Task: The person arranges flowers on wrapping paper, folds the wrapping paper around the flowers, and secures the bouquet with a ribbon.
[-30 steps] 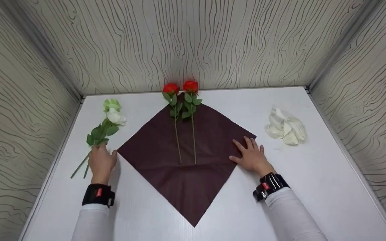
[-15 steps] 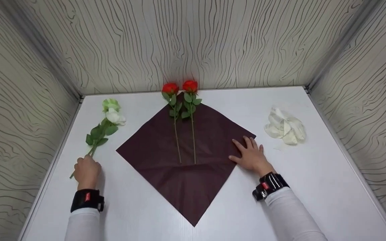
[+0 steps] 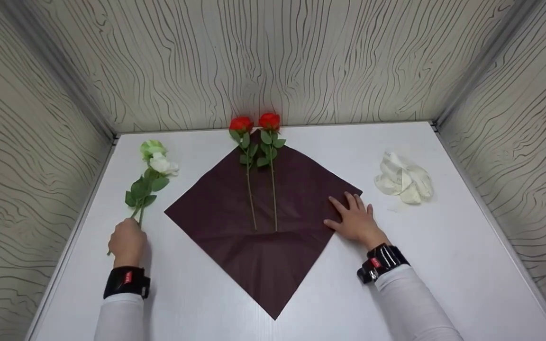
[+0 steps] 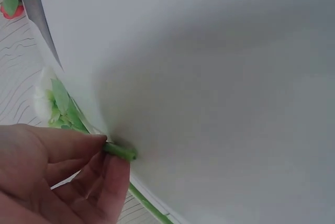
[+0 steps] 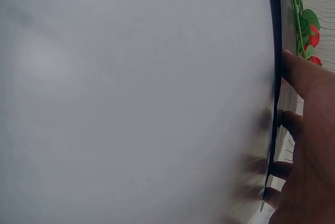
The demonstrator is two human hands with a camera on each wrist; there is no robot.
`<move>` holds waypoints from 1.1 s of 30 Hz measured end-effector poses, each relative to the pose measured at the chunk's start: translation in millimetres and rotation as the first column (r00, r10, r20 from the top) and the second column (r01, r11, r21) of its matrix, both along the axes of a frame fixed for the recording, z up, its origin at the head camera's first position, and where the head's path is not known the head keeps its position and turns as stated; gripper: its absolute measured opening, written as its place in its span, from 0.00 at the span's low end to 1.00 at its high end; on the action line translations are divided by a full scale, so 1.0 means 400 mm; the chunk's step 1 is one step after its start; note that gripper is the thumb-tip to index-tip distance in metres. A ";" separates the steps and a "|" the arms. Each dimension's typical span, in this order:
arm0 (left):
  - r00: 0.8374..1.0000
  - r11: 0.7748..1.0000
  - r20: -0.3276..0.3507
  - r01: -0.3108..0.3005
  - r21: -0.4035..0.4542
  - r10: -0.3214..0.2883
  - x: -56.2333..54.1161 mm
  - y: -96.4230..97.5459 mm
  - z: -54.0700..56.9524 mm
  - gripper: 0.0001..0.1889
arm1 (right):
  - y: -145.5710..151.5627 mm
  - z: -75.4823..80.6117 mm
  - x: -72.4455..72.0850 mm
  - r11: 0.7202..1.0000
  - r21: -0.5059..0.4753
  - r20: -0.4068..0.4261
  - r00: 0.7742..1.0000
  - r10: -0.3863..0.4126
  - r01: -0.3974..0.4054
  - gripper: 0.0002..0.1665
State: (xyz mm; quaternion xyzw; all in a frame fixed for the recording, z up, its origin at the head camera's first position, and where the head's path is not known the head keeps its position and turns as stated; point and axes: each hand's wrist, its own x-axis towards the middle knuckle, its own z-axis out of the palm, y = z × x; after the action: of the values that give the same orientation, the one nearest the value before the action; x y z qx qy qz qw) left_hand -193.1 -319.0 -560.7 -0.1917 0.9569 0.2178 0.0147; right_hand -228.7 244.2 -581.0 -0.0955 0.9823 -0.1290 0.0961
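At the left of the head view lie a white rose [image 3: 163, 164] and a pale green flower [image 3: 151, 148] with leafy stems. My left hand [image 3: 128, 241] pinches a stem near its lower end; the left wrist view shows the cut stem tip [image 4: 121, 152] between thumb and finger, with a second stem [image 4: 149, 204] running below the fingers. Whether that second one is gripped, I cannot tell. My right hand [image 3: 354, 221] rests with spread fingers on the right corner of a dark maroon wrapping sheet [image 3: 301, 199]. Two red roses [image 3: 241, 124] lie side by side on the sheet, heads over its far corner.
A crumpled cream ribbon-like bundle [image 3: 403, 177] sits on the white table [image 3: 448, 237], right of the sheet. Wood-grain panels [image 3: 273, 61] enclose the table at the back and both sides.
My left hand has slid down from the leaves to the lower stems, then shifted slightly right. The flower heads and stems have tilted a little. My right hand has stayed in place.
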 end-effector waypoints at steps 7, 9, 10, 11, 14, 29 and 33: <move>0.998 0.999 -0.045 -0.040 0.033 0.041 -0.006 0.015 0.006 0.06 | 0.000 -0.001 0.000 1.000 0.001 -0.008 1.000 0.000 0.000 0.44; 0.996 0.997 -0.064 -0.052 0.051 0.055 -0.009 0.021 0.011 0.08 | -0.001 0.000 0.000 1.000 -0.001 -0.004 1.000 -0.002 0.002 0.44; 0.996 0.996 -0.071 -0.056 0.062 0.061 -0.011 0.025 0.014 0.09 | -0.001 -0.001 0.000 1.000 -0.002 -0.002 1.000 -0.002 0.002 0.44; 0.995 0.995 -0.078 -0.062 0.073 0.068 -0.012 0.028 0.017 0.11 | -0.001 -0.001 -0.001 1.000 -0.004 0.001 1.000 -0.004 0.004 0.44; 0.991 0.992 -0.106 -0.071 0.106 0.082 -0.017 0.040 0.023 0.15 | -0.001 0.000 0.000 1.000 -0.003 0.004 1.000 -0.003 0.003 0.44; 0.975 0.884 -0.219 0.081 0.460 0.024 -0.064 0.194 0.039 0.15 | -0.002 0.001 0.002 1.000 -0.001 0.014 1.000 -0.008 0.008 0.45; 0.968 0.849 -0.250 0.143 0.508 -0.014 -0.077 0.276 0.039 0.15 | -0.001 0.001 0.001 1.000 0.002 0.017 1.000 -0.005 0.005 0.44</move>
State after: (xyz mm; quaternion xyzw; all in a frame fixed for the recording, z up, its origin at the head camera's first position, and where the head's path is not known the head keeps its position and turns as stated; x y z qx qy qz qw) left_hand -223.8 -208.5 -545.1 -0.1137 0.8635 0.4899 -0.0390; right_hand -228.3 243.7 -580.5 -0.0917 0.9819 -0.1291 0.1043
